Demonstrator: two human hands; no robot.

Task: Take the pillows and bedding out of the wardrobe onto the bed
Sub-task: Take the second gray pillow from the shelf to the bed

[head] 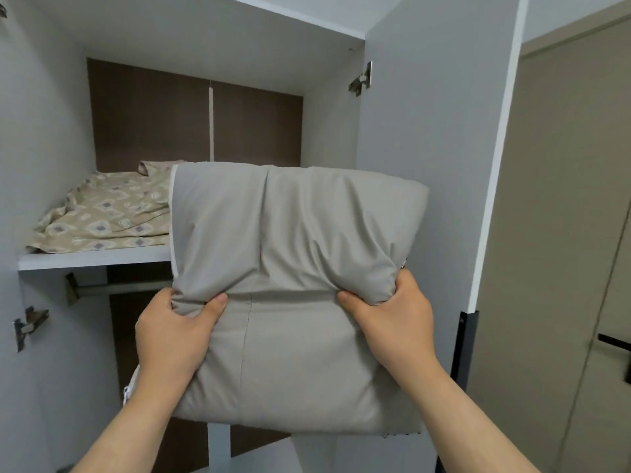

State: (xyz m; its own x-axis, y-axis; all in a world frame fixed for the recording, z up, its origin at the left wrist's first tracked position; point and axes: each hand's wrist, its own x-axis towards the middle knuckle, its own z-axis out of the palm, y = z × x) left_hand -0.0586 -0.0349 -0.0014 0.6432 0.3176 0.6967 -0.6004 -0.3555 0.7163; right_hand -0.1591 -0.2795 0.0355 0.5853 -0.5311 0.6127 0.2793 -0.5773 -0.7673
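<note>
Nearest the camera, the left hand (177, 332) and the right hand (389, 322) each clutch a plump, folded bundle of plain grey bedding (297, 268). The thumbs press into its front, and the fingers curl behind a bunched ridge of cloth and out of sight. Gripping at two points level with each other looks like a way to stop the soft, bulky mass from sagging or unfolding while it is carried (a one-handed grip would probably let it flop open). The bundle stands upright in front of the person's chest. Its top half covers the right part of the white wardrobe shelf (92, 259), and I cannot tell whether its far side touches the board.

Beyond it on that shelf lies a rumpled beige cover with a diamond print (109, 213), spread flat and pushed towards the left wall. It is the next piece to fetch. Under the shelf runs a metal hanging rail (136, 287). Behind everything is the dark brown back panel (153, 121). The pale grey wardrobe door (426, 114) stands swung open on the right, which leaves the opening free for lifting things out. The bed is out of view, so this load has yet to be carried across to it.
</note>
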